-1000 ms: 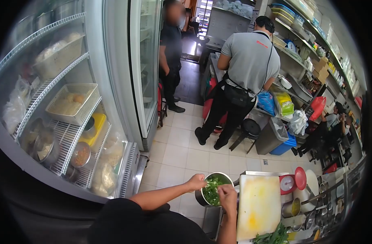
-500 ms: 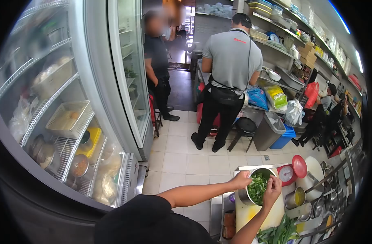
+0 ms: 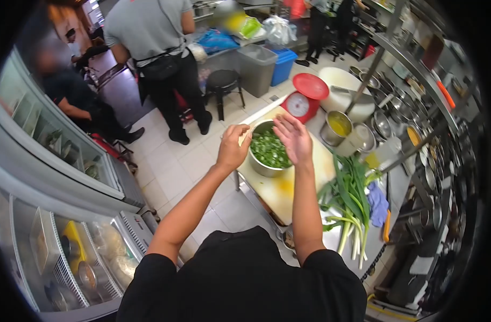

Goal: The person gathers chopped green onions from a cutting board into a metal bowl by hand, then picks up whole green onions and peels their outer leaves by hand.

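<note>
A metal pot [image 3: 267, 172] filled with chopped green onions [image 3: 269, 149] stands on the pale cutting board [image 3: 320, 161]. My left hand [image 3: 234, 147] is at the pot's left rim, its fingers curved and the thumb apart from them. Over the opposite rim is my right hand [image 3: 294, 138], palm turned toward the pot, fingers stretched and slightly spread. Long whole green onions [image 3: 352, 201] lie to the right of the board, their white ends toward me.
Beyond the pot stands a red kitchen scale [image 3: 300, 105], with a pot of yellow liquid [image 3: 337, 126] to its right. A purple cloth [image 3: 378, 204] and an orange handle [image 3: 386, 228] lie beside the onions. A co-worker [image 3: 149, 48] in grey stands across the aisle; fridges line the left.
My view has swung right and down, so the pot now sits nearer the middle. My right hand's fingers have opened out from their bent pose at the rim. The left hand stays beside the pot.
</note>
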{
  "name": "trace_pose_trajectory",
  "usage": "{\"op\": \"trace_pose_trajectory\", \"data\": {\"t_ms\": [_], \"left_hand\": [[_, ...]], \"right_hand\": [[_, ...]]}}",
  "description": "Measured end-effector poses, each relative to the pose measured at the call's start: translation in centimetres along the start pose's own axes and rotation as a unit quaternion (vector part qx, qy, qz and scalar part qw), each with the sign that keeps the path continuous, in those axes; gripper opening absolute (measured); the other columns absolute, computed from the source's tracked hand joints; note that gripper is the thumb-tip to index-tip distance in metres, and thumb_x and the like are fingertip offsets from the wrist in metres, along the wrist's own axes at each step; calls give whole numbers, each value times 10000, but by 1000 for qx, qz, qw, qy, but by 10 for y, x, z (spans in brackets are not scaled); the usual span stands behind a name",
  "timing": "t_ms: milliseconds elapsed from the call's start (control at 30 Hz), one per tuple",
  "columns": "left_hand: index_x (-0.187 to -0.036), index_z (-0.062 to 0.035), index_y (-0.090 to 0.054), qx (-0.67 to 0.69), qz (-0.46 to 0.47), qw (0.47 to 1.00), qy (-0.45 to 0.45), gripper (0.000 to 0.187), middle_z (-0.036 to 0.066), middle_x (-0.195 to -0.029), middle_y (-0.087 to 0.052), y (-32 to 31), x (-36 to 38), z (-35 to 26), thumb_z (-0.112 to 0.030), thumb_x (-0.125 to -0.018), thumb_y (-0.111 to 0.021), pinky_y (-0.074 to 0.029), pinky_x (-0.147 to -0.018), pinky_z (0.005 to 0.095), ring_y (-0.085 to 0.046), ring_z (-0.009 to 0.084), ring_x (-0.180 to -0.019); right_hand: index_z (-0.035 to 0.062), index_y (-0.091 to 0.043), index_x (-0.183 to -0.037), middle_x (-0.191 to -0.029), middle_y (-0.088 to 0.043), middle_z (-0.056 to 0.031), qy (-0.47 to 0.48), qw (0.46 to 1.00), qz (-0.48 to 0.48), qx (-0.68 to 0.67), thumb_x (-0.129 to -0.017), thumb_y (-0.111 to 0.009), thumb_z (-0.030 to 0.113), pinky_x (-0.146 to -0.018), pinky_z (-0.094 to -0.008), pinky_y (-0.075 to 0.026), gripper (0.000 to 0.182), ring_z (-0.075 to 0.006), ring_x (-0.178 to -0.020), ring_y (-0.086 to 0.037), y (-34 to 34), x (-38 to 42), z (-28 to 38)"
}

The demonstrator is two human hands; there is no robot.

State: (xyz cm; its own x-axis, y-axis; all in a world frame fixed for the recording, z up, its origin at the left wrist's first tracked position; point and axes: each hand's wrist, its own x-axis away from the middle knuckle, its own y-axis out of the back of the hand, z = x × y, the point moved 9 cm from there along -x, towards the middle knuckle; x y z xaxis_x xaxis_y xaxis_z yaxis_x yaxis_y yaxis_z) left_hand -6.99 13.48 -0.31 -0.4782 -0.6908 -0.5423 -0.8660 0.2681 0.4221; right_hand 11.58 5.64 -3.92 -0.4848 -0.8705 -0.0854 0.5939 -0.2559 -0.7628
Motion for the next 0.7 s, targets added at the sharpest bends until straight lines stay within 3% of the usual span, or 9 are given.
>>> {"op": "trace_pose_trajectory", "data": {"t_ms": [167,267,333,400,467,500,533,600,700], "left_hand": [[-979,-58,-633,16,30,971,-238,194,101,-979,-610,-24,12,-109,-117,-803,-688,-419,-893,381,-550,289,-984],[-939,-60,-635,23,118,968,-218,172,99,-992,-608,-55,24,-101,-108,-783,-690,-413,-893,385,-549,297,-967],[-931,-55,-633,-14,71,973,-218,172,104,-983,-605,-58,21,-72,-78,-766,-677,-417,-878,393,-545,306,-958],[-946,-59,-639,-97,37,987,-119,193,109,-958,-603,-46,11,-35,-49,-755,-662,-422,-860,396,-547,310,-951],[-954,-55,-638,-89,39,988,-124,199,120,-937,-595,-38,0,-40,-43,-756,-653,-425,-860,408,-541,326,-938],[-961,-52,-637,-80,38,988,-127,205,131,-917,-587,-35,-4,-43,-37,-757,-643,-428,-860,420,-535,342,-925],[-984,-41,-638,-75,25,987,-142,233,137,-896,-587,-34,-7,-46,-18,-751,-637,-446,-833,413,-543,338,-909],[-1037,-43,-644,-66,60,995,-44,289,118,-901,-623,-36,-14,-32,-13,-750,-648,-471,-762,383,-596,280,-828],[-1097,-16,-632,8,154,984,90,363,159,-957,-648,-44,-14,-19,10,-736,-641,-497,-769,377,-632,285,-853]], "right_hand": [[-58,-439,-1301,-1336,-470,-264,-19,997,4,-79,-996,-337,333,-1044,-462,-399,506,-386,-1264,-455,-2,0,-9],[-49,-428,-1317,-1337,-450,-287,-29,992,-8,-121,-996,-308,352,-1051,-493,-382,528,-412,-1272,-430,-9,2,-9],[-40,-425,-1323,-1353,-435,-286,-47,989,-3,-143,-998,-296,350,-1059,-493,-371,524,-412,-1286,-413,-13,9,-7],[-38,-454,-1303,-1290,-506,-268,-57,991,19,-122,-996,-327,296,-1012,-448,-428,471,-373,-1225,-496,-10,10,-3],[-49,-511,-1238,-1193,-597,-229,0,979,28,204,-969,-438,187,-921,-345,-478,365,-304,-1065,-619,-5,11,2],[-47,-612,-1102,-1013,-686,-163,74,941,25,329,-905,-518,44,-826,-299,-511,237,-230,-916,-679,-7,10,7],[-47,-612,-1102,-1013,-686,-163,69,942,23,329,-905,-518,44,-826,-299,-511,237,-230,-916,-679,-5,13,6],[-31,-662,-1017,-922,-704,-144,115,772,2,625,-847,-572,-13,-755,-304,-525,193,-198,-847,-692,-10,10,19],[-9,-691,-975,-841,-705,-123,185,785,-16,591,-803,-640,16,-703,-296,-521,182,-173,-759,-683,-39,20,53]]}}
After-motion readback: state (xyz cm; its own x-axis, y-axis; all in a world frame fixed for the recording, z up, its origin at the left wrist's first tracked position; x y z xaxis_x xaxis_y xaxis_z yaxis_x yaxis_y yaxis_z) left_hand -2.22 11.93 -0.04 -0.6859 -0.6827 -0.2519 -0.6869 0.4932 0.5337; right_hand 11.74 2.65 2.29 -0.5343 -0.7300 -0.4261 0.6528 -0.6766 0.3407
